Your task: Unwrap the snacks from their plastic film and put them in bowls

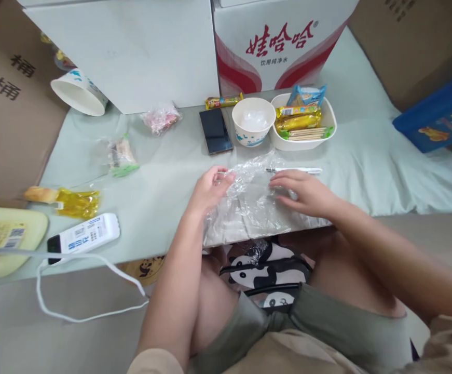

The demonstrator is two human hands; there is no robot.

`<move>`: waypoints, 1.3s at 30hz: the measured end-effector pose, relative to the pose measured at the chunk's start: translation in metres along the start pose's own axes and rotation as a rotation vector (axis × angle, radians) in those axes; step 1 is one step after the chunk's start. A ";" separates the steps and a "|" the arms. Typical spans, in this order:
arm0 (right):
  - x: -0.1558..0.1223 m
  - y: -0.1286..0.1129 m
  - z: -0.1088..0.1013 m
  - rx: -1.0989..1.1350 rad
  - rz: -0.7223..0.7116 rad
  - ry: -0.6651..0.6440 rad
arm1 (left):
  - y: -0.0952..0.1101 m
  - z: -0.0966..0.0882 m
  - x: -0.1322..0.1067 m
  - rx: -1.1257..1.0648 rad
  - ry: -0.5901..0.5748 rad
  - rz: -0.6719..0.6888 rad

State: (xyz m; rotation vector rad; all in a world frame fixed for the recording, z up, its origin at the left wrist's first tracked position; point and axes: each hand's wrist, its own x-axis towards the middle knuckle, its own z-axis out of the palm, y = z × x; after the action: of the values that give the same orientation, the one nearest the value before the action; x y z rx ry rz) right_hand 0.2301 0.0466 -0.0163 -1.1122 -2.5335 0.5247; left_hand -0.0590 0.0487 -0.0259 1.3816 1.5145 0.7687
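A crumpled sheet of clear plastic wrap [245, 208] lies spread over the table's front edge, between my two hands. At its left side is my left hand [210, 192], loosely curved, thumb and fingers apart, touching or just above the film. My right hand [303, 193] reaches over the right side of the film with its fingers stretched out and nothing visible in them. Just beyond those fingers lies a slim white pen [307, 170]. Farther back stand a paper cup [251, 137] with clear plastic inside and a white tub [299, 143] of wrapped snacks and sticks.
Behind the black phone [216, 131] lies a yellow snack stick [223, 101]. White cartons [272, 52] form the back. To the left are a tipped paper cup [80, 93], bagged items [121, 156], bread in a yellow wrapper [78, 202], and a white device [89, 236] with a cable.
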 end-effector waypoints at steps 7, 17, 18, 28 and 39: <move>-0.013 -0.008 0.026 -0.121 0.076 -0.100 | -0.006 -0.008 -0.018 0.338 0.107 0.248; -0.032 -0.005 0.015 -0.083 0.070 -0.209 | 0.002 -0.015 0.018 -0.226 0.692 -0.068; -0.032 -0.004 0.014 -0.083 0.066 -0.192 | 0.004 -0.015 0.011 -0.131 0.745 0.040; -0.053 -0.017 -0.004 0.067 -0.041 0.019 | 0.006 0.004 -0.088 0.779 -0.372 0.345; -0.049 -0.044 0.015 -0.109 -0.069 -0.131 | 0.010 -0.007 -0.069 0.310 0.036 0.273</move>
State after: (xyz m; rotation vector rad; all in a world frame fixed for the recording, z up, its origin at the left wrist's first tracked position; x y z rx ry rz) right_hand 0.2280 -0.0209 -0.0168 -1.0547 -2.7318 0.4602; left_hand -0.0650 -0.0161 0.0005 1.8416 1.5381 0.7481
